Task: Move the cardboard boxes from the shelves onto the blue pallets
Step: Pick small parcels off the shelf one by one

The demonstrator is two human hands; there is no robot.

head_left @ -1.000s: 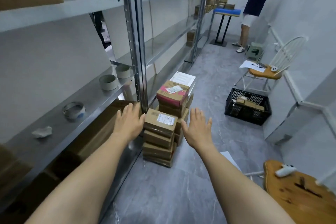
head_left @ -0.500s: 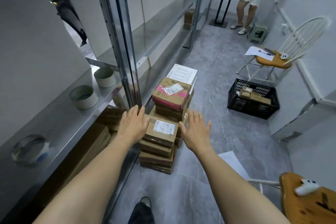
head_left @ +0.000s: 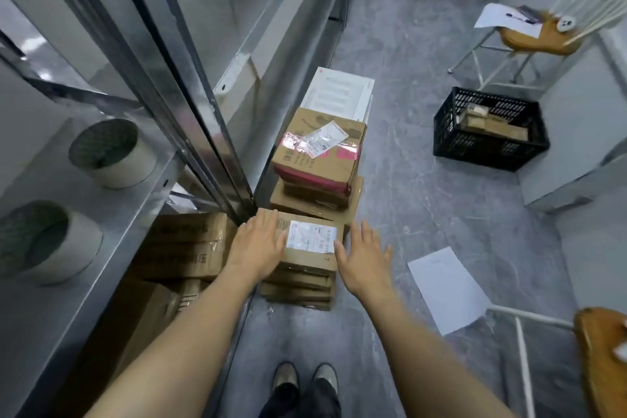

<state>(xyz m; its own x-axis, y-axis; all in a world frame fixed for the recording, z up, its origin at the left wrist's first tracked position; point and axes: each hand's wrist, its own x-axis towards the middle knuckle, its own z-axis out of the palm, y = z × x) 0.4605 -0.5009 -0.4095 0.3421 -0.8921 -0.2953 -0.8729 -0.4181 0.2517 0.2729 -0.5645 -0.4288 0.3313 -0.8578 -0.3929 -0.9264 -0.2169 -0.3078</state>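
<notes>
fingers of my left hand (head_left: 259,244) lie straight on the top-left of the small brown labelled cardboard box (head_left: 307,260), topmost of a floor stack (head_left: 298,292) beside the steel shelf post (head_left: 190,132). my right hand (head_left: 363,258), fingers spread, flanks its right edge; contact unclear.

The near cardboard box (head_left: 305,260) is shown in plain brown with a white label printed in dark text. The taller stack's top box (head_left: 315,166) is brown, crossed by pink tape and a white label, with a white sheet (head_left: 339,92) of grey print seen behind it. The floor (head_left: 424,214) is veined grey like marble, the crate (head_left: 488,146) is black with a lattice pattern, the shelving (head_left: 84,282) is bare silver, and the chair seat (head_left: 539,41) is coloured orange-brown.
</notes>
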